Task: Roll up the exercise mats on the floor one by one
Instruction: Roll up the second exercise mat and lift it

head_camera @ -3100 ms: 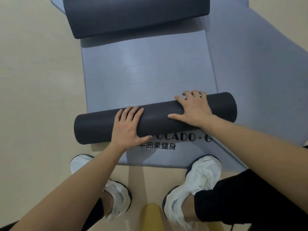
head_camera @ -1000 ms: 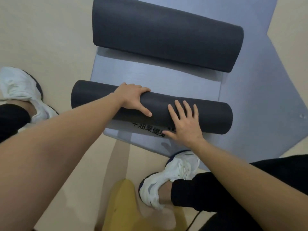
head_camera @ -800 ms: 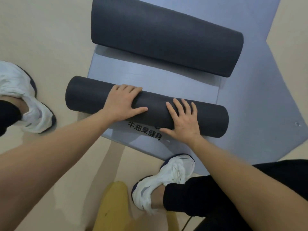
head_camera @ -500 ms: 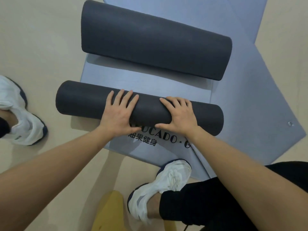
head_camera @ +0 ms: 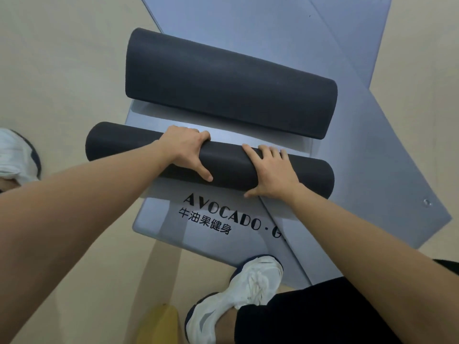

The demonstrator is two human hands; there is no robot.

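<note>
Two hands [head_camera: 233, 160] — two rolls [head_camera: 231, 83], seemingly.

Showing dark charcoal mat rolls [head_camera: 231, 83], a pale blue-grey mat [head_camera: 213, 224] printed with black lettering, a beige floor [head_camera: 62, 70], white shoes [head_camera: 238, 294] and black trousers [head_camera: 323, 316].

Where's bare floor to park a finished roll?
Free: tan floor left of the thick roll. Crowded: the narrow strip of mat between that roll and the thin roll under the left hand and right hand.
</note>
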